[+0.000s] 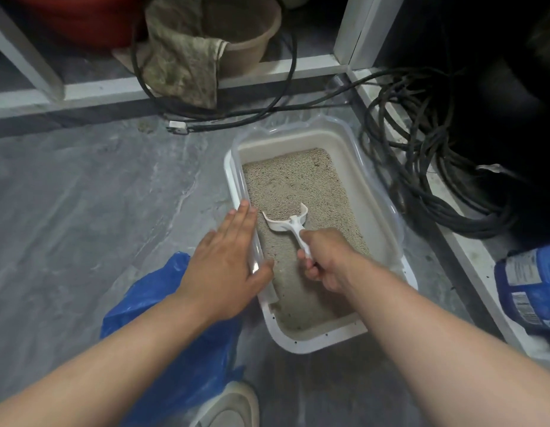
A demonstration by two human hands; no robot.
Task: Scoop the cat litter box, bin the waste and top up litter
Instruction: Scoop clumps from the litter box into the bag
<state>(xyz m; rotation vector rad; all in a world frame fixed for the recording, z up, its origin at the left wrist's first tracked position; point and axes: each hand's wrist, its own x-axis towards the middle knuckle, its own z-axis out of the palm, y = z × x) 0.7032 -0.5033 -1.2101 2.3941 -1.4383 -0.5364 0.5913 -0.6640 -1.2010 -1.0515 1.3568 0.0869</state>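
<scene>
A blue plastic bag (pixel 162 303) lies crumpled on the grey floor at the left, partly under the left forearm; it looks thin and limp, so I judge its mouth would need holding open to take waste. Just right of it, the left hand (pixel 227 257) rests flat on the near left rim of the litter box (pixel 375 180), fingers straight, thumb over the edge, steadying it. The box looks like stiff plastic, probably heavy with its litter (pixel 298 180). Inside, the right hand (pixel 326 260) is curled tightly around the handle of a white scoop (pixel 286 223), whose head rests on the grains. The scoop seems light and rigid, best held low on the handle as here. At the far right stands a blue litter bag (pixel 529 291), likely heavy and floppy.
</scene>
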